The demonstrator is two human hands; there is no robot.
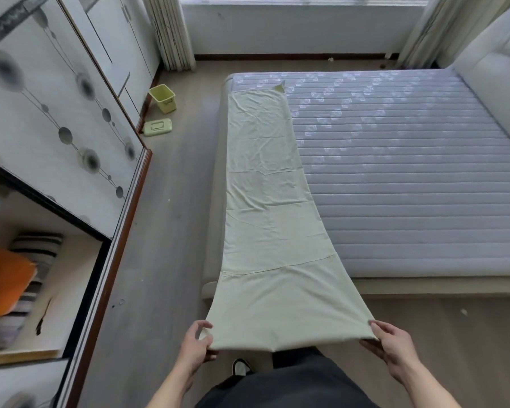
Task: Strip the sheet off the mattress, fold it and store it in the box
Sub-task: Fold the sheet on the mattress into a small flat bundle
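A pale green sheet (265, 201), folded into a long narrow strip, lies along the left edge of the quilted grey mattress (395, 172). Its near end hangs past the foot of the bed, stretched taut between my hands. My left hand (196, 344) pinches the near left corner. My right hand (390, 347) pinches the near right corner. The far end of the strip reaches almost to the mattress's far edge, with one small corner flipped up. A yellow-green box (163, 98) stands open on the floor at the far left, its lid (157, 127) lying flat beside it.
A wardrobe with patterned sliding doors (56, 119) runs along the left; its open section holds striped and orange bedding (15, 290). A grey floor aisle (174, 216) separates wardrobe and bed. A padded headboard (501, 78) is at right, curtains (171, 30) and a window wall behind.
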